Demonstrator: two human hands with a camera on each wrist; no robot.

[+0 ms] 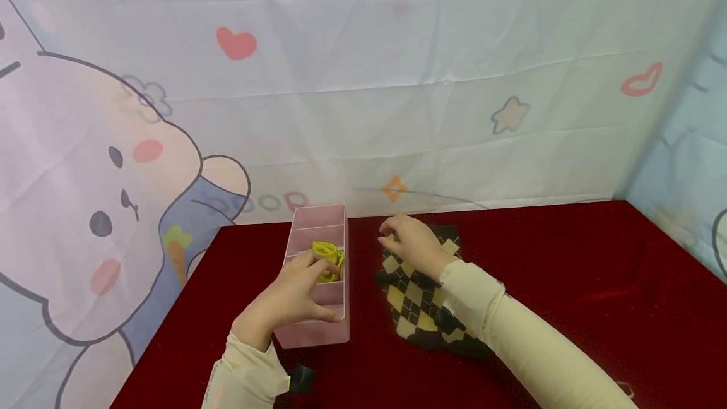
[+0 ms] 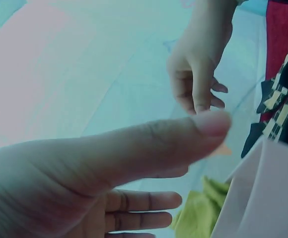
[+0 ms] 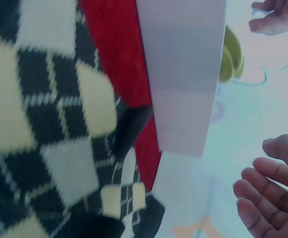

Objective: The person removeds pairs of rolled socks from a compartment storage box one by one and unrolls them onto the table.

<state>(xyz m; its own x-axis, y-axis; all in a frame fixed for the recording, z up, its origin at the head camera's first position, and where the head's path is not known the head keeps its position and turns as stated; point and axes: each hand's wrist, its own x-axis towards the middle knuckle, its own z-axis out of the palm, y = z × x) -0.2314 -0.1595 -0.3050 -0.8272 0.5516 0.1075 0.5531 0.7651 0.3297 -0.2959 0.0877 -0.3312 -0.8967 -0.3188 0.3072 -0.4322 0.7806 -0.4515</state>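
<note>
A pink divided box (image 1: 312, 333) stands on the table, with a folded yellow-green cloth (image 1: 325, 251) in one of its compartments. Over the box hovers my left hand (image 1: 289, 292), its fingers spread and slightly bent, apparently gripping nothing. To the right lies a dark, beige and yellow argyle knit (image 1: 414, 298), spread out and resembling socks. My right hand (image 1: 414, 245) is above its far end, fingers loosely bent. The right wrist view shows the right hand (image 3: 273, 191) with nothing in its grasp, apart from the knit (image 3: 69, 134).
A dark red cloth (image 1: 568, 283) covers the table. Behind it hangs a pale printed curtain (image 1: 363, 112) with a cartoon animal, hearts and stars. A second printed sheet (image 1: 681, 175) hangs along the right side.
</note>
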